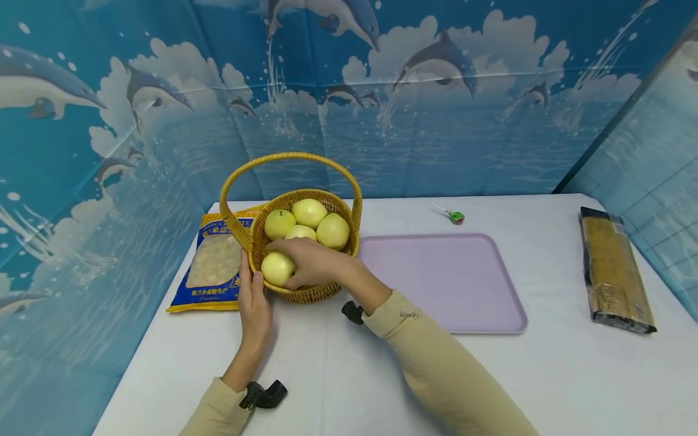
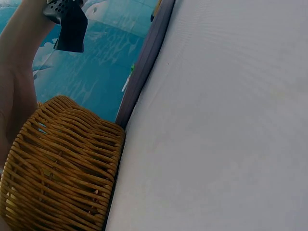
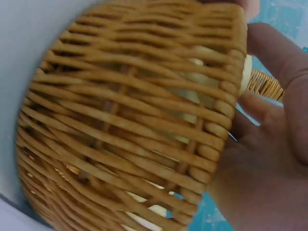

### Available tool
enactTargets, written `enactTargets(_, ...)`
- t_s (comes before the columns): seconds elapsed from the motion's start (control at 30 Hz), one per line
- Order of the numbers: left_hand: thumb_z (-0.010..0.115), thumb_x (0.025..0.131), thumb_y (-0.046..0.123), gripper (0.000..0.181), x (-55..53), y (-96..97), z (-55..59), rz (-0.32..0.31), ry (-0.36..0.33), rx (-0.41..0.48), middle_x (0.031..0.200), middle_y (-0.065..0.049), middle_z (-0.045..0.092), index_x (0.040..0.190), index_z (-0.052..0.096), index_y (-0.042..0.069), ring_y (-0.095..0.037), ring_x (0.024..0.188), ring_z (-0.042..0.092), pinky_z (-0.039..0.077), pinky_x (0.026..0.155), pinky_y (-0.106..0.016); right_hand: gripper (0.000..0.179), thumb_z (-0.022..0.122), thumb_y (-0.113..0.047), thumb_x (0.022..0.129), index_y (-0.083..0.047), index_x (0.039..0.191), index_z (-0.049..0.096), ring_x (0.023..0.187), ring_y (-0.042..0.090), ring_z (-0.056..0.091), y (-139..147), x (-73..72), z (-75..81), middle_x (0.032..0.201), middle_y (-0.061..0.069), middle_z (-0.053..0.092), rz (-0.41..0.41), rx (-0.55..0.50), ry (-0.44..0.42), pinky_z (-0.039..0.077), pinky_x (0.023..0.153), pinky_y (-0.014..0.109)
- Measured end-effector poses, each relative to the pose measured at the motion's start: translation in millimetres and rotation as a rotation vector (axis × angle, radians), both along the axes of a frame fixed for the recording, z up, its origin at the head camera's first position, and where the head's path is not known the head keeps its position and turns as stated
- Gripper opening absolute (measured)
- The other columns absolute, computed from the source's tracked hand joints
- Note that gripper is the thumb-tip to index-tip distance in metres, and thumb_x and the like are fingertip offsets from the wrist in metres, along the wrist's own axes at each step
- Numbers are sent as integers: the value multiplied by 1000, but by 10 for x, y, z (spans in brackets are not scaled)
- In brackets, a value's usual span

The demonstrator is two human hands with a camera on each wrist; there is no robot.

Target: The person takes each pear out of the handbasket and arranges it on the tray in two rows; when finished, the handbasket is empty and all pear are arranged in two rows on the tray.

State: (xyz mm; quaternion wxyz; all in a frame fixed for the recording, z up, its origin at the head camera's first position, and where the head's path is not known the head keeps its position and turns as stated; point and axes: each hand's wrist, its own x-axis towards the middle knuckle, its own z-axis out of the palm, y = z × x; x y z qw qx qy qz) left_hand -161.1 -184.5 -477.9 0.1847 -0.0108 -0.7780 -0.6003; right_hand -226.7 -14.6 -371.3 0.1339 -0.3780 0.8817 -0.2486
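Observation:
In the head view a wicker basket (image 1: pixel 311 295) with a tall arched handle holds several pale yellow-green apples (image 1: pixel 309 212). My right hand (image 1: pixel 313 261) reaches over the rim and grips one apple (image 1: pixel 278 269) at the basket's front left. In the right wrist view this hand (image 3: pixel 269 168) shows behind the woven wall, with the apple mostly hidden. My left hand (image 1: pixel 254 309) rests against the basket's left side, its fingers straight along the outside. The left wrist view shows the basket's weave (image 2: pixel 62 168) close up.
A blue and yellow food bag (image 1: pixel 212 266) lies left of the basket, partly behind it. To the right is a lilac tray (image 1: pixel 442 284), with a green-wrapped lollipop (image 1: pixel 455 217) beyond it. A brown and black flat package (image 1: pixel 616 269) lies at the table's far right.

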Motion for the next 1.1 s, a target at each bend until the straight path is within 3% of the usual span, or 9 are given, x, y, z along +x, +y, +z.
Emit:
enactTargets(0.23,33,116,24,57,4,1,2,-3,-3,8,176,9,16,171,16,25,-11,162,13,15,134,-39,72,83,-16,88,-15,154,53,130,21,57,-24,-61,17,144,2,62,39,55,32,50,109,37)
enactTargets(0.47,33,116,22,57,4,4,-15,-7,6,14,176,8,15,171,15,24,-12,163,13,15,134,-39,71,85,-17,85,-16,150,56,120,18,60,22,-74,-17,136,4,65,56,10,32,52,103,35)
enactTargets(0.7,33,116,23,57,-2,7,-25,-12,7,14,176,6,15,171,15,23,-13,163,13,16,134,-40,67,85,-23,84,-19,145,59,111,12,63,77,-89,-60,131,-2,67,42,-60,4,55,96,31)
enactTargets(0.93,33,116,22,57,-4,-4,-21,4,0,4,176,7,17,170,17,24,-12,162,14,17,134,-40,66,84,-27,82,-20,143,60,105,12,63,143,-18,-82,125,-4,69,14,-135,32,54,91,31)
enactTargets(1.1,34,116,21,57,-3,-1,-9,0,5,1,176,7,18,170,17,24,-13,162,15,18,134,-41,71,84,-31,82,-21,147,57,113,16,59,197,66,-73,132,-3,66,-22,-138,43,53,95,35)
